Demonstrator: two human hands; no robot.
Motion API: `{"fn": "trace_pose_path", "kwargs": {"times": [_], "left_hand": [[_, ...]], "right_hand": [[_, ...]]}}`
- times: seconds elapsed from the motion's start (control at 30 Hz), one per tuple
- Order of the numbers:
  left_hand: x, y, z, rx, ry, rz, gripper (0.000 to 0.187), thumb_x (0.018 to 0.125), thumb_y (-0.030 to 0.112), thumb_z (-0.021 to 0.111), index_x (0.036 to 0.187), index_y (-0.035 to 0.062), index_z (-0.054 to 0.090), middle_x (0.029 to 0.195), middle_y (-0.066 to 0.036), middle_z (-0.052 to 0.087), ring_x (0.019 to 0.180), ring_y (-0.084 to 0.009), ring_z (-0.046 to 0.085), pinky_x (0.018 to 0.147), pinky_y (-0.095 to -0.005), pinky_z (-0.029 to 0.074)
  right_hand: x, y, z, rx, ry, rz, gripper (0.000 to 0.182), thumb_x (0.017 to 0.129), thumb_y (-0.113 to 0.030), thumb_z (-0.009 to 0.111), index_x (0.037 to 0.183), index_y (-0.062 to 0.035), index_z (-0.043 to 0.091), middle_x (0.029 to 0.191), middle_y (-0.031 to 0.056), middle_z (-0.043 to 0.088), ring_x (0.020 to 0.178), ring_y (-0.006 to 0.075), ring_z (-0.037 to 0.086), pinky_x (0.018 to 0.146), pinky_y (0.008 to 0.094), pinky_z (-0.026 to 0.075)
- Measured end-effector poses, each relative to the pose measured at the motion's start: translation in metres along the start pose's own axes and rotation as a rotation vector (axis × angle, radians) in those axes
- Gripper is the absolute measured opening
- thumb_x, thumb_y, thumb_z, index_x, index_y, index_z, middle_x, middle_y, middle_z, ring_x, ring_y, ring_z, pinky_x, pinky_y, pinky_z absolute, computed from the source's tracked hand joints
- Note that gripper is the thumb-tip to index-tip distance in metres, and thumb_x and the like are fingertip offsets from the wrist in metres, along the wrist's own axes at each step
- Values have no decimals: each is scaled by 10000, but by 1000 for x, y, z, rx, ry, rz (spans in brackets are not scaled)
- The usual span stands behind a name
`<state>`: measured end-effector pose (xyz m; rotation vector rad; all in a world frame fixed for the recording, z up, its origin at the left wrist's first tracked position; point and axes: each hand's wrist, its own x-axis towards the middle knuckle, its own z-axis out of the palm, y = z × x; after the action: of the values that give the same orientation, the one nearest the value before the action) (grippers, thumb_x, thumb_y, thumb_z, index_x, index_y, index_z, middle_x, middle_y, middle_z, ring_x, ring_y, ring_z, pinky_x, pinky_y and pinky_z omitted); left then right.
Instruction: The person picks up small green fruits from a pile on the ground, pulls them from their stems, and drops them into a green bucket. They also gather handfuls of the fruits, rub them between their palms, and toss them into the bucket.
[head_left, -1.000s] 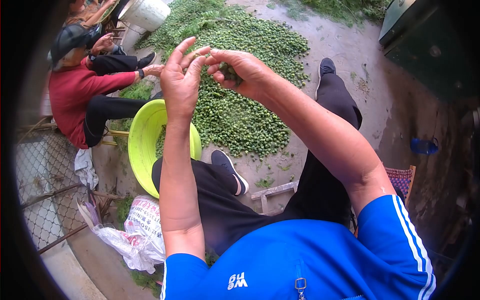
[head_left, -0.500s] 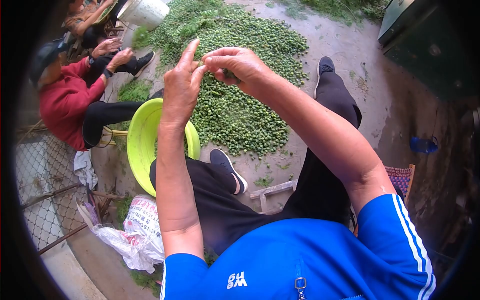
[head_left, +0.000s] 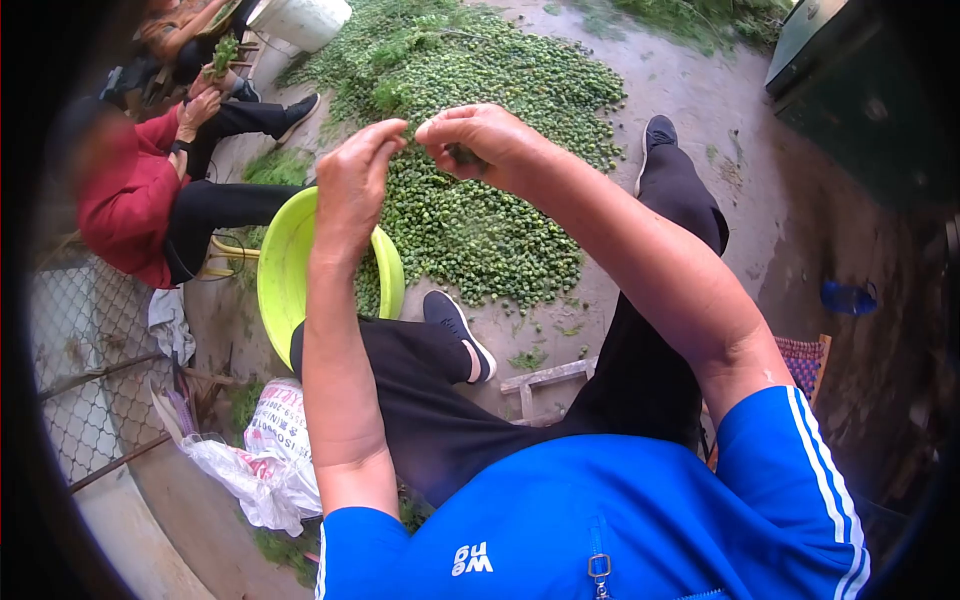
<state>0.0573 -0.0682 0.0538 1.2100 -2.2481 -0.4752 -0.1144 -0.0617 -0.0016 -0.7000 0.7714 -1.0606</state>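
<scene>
Change: your left hand (head_left: 355, 185) has curled since half a second ago; its forefinger, then straight up, now bends toward your right hand (head_left: 480, 140). The person in red has leaned further left and now lifts a green sprig (head_left: 224, 52).
Left hand: fingers bunched and narrow, tips pinched together near a tiny green bit; whether it is gripped, you cannot tell.
Right hand: closed in a loose fist round a dark green bunch (head_left: 466, 154), which shows under the fingers.
Hands together: raised in front of you, fingertips near each other but just apart, above the basin and the pile.
Basin (head_left: 277, 270): yellow-green, on the ground by your left knee, with some green fruit inside; your left forearm crosses in front of it.
Pile (head_left: 480, 210): small round green fruit spread wide on the concrete floor, beyond your shoes.
Legs: black trousers, left shoe (head_left: 458, 330) beside the basin, right shoe (head_left: 655, 135) at the edge of the pile.
Person in red (head_left: 135, 205): seated at far left, both hands up near the sprig.
Other things: white bucket (head_left: 300, 18) at top, printed sack (head_left: 275, 425) low left, blue bottle (head_left: 848, 297) right.
</scene>
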Motion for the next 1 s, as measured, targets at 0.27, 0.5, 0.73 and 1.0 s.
{"fn": "trace_pose_path", "kwargs": {"times": [0.27,0.5,0.73,1.0], "left_hand": [[-44,-92,-79,820,245,-200,320,800,155,646,1099,43,628,1209,-194,539,1138,-331,500,946,-424,404],[-6,2,7,-615,118,-146,157,886,49,585,1027,9,641,893,-29,631,703,-74,611,629,-193,489],[12,36,55,-648,44,-62,225,782,29,689,1004,18,652,936,-52,604,752,-100,604,655,-227,509],[19,49,61,-277,78,69,314,760,26,692,1067,75,651,913,-13,569,689,-54,521,625,-196,458]], "right_hand": [[9,-4,-10,614,5,85,196,912,-197,439,856,-19,498,772,108,561,605,154,552,401,223,388],[4,-7,1,1054,85,-70,463,978,-296,224,1071,55,512,1109,227,531,1093,321,548,788,397,552],[7,-9,-6,975,0,-163,509,985,-339,204,1166,38,494,1163,201,529,1160,306,492,985,467,429],[6,-10,-4,802,96,-204,506,980,-333,211,1118,34,531,1117,179,559,1128,290,512,976,424,437]]}}
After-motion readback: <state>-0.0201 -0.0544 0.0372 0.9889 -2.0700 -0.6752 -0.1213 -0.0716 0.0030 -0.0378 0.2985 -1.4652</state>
